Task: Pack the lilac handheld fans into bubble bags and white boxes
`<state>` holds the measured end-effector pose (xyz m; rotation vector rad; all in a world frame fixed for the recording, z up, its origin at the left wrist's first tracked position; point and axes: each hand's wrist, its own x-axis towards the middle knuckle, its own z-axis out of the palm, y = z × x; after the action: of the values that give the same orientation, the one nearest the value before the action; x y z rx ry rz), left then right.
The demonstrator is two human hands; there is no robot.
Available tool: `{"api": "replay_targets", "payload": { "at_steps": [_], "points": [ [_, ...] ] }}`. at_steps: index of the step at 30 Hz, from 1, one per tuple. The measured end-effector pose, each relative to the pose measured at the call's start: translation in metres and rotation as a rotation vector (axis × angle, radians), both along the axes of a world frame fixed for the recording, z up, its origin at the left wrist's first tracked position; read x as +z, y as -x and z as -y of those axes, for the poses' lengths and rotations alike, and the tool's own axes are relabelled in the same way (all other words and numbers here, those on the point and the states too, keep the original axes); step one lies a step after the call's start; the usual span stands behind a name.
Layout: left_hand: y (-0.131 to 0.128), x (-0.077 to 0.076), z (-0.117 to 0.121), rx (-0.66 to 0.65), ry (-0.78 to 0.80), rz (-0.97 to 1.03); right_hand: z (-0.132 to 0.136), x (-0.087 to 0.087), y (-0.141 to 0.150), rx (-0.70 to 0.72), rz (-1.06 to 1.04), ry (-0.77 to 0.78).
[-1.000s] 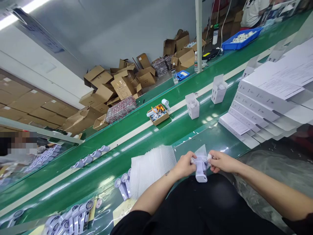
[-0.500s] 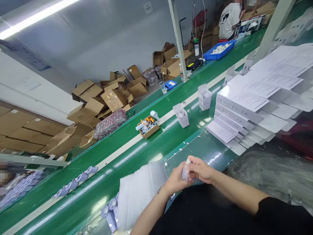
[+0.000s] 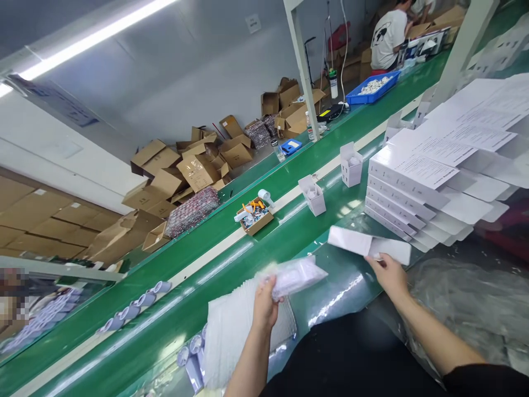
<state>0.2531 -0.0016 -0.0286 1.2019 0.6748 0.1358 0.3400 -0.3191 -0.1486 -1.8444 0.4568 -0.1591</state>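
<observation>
My left hand [image 3: 264, 306] is closed on a small fan wrapped in a clear bag [image 3: 295, 277], held above a stack of bubble-wrap bags [image 3: 231, 331] on the green bench. My right hand [image 3: 386, 274] grips a flat, unfolded white carton [image 3: 367, 246], lifted just off the tall pile of flat white cartons [image 3: 417, 187] at the right. Purple hand-held fans [image 3: 190, 358] lie beside the bag stack.
Two erected white boxes [image 3: 313, 194] [image 3: 351, 164] and a small cardboard box of parts [image 3: 252, 215] ride the green conveyor [image 3: 206, 242]. More purple fans [image 3: 140, 300] lie in a row at left. A blue tray [image 3: 370, 89] and a seated person [image 3: 386, 36] are far back. Cardboard boxes [image 3: 185, 171] pile behind.
My hands have parted. The left now holds the bagged fan out over the bag stack, and the right has reached right and picked up a flat white carton.
</observation>
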Motion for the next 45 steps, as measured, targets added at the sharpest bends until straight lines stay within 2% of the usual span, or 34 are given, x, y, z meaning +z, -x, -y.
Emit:
{"api": "replay_targets", "payload": {
  "at_steps": [2,3,5,7,10,12,15,17,19,21,25,29,31,33,35,37,39,42,45],
  "points": [
    [-0.001,0.010,-0.009,0.052,0.028,0.031,-0.015,0.018,0.008,0.291,0.242,0.315],
    [-0.002,0.015,-0.010,0.047,0.041,0.060,-0.024,0.027,0.008,0.437,0.353,0.417],
    [-0.008,0.021,-0.007,-0.012,0.042,0.127,-0.044,0.041,0.003,0.680,0.488,0.488],
    [-0.017,0.023,0.001,-0.091,-0.009,0.183,-0.064,0.047,-0.004,0.819,0.521,0.485],
    [-0.031,0.022,0.009,-0.152,-0.179,0.187,-0.086,0.044,-0.008,0.832,0.511,0.452],
    [-0.035,0.025,0.009,-0.169,-0.383,0.129,-0.094,0.039,-0.003,0.804,0.519,0.437],
    [-0.032,0.032,0.012,-0.251,-0.927,0.051,-0.103,0.036,0.010,0.832,0.566,0.436],
    [-0.029,0.036,0.022,-0.419,-1.319,0.011,-0.112,0.037,0.019,0.893,0.606,0.440],
    [-0.029,0.036,0.037,-0.627,-1.565,-0.038,-0.120,0.039,0.023,0.931,0.640,0.427],
    [-0.031,0.034,0.050,-0.739,-1.646,-0.058,-0.123,0.039,0.023,0.927,0.651,0.401],
    [-0.026,0.021,0.055,-0.701,-1.725,0.073,-0.110,0.027,0.016,0.960,0.637,0.359],
    [-0.012,0.000,0.054,-0.908,-1.825,0.179,-0.095,0.009,0.011,0.977,0.629,0.299],
    [-0.007,-0.005,0.056,-0.939,-1.801,0.168,-0.092,0.006,0.006,0.982,0.606,0.283],
    [-0.004,-0.004,0.057,-0.876,-1.742,0.164,-0.094,0.010,-0.006,1.013,0.581,0.272],
    [0.003,0.002,0.054,-0.758,-1.654,0.182,-0.101,0.022,-0.030,1.035,0.555,0.274],
    [0.018,0.007,0.044,-0.606,-1.511,0.206,-0.115,0.035,-0.065,1.032,0.520,0.288],
    [0.040,0.007,0.027,-0.427,-1.289,0.195,-0.136,0.045,-0.107,1.030,0.458,0.315],
    [0.084,0.000,-0.012,-0.032,-0.915,0.014,-0.173,0.043,-0.170,1.042,0.355,0.351],
    [0.131,-0.007,-0.064,0.513,-0.648,-0.145,-0.202,0.026,-0.217,0.991,0.300,0.323]
  ]
}}
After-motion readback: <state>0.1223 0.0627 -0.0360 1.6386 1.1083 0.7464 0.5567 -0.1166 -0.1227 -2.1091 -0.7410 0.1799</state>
